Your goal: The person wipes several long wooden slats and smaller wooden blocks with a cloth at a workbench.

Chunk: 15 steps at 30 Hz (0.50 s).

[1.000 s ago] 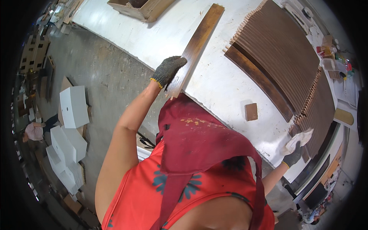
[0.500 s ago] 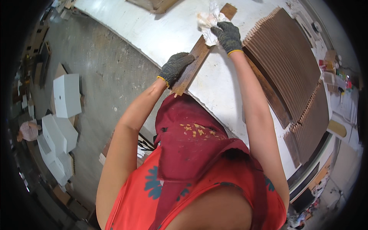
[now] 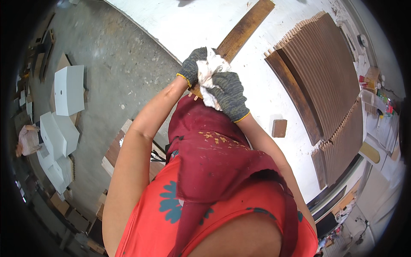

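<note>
A brown wooden board (image 3: pixel 246 32) with dowel pegs at its near end lies slantwise over the white table, its near end by my apron. My left hand (image 3: pixel 194 65), in a dark knit glove, is closed on the board's left edge near that end; the rag hides some of its fingers. A crumpled, stained white rag (image 3: pixel 209 70) is pressed on the board. My right hand (image 3: pixel 231 95), gloved alike, is closed on the rag close beside my left hand. The board's near part is mostly covered by both hands and the rag.
A long row of brown slats (image 3: pixel 319 64) with pegged ends stands at the right, a darker board (image 3: pixel 295 94) along its near side. A small brown block (image 3: pixel 279 128) lies on the white table (image 3: pixel 261 103). White panels (image 3: pixel 69 90) and another person (image 3: pixel 29 139) are at far left.
My right hand has drawn the rag down the board from its far part to the near end, beside my left hand. The small block, formerly behind my right arm, now shows.
</note>
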Motion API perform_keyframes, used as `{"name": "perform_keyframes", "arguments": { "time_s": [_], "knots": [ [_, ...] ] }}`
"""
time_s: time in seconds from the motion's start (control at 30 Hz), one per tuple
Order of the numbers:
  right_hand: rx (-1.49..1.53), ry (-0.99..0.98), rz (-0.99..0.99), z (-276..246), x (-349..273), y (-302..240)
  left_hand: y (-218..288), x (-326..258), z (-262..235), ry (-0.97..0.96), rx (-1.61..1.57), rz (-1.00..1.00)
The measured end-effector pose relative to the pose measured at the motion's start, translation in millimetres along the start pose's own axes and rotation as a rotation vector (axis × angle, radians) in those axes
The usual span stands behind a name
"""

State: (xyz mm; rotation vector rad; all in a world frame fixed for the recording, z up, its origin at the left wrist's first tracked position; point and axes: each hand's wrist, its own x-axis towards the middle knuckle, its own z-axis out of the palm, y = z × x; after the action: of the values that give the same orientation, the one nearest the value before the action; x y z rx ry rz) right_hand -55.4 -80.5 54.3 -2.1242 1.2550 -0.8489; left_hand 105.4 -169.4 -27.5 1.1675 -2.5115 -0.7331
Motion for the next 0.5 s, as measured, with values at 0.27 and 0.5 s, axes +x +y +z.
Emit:
{"name": "perform_keyframes", "arguments": {
  "time_s": [0.27, 0.5],
  "knots": [
    [-0.076, -0.409, -0.664, -16.8, -14.2, -54.4, 3.0, -9.8, -15.5, 0.234, -0.103, -0.003],
    [0.322, 0.025, 0.185, -98.6, 39.4, 63.9, 7.0, -1.5, -17.9, 0.224, -0.007, 0.086]
  ]
}}
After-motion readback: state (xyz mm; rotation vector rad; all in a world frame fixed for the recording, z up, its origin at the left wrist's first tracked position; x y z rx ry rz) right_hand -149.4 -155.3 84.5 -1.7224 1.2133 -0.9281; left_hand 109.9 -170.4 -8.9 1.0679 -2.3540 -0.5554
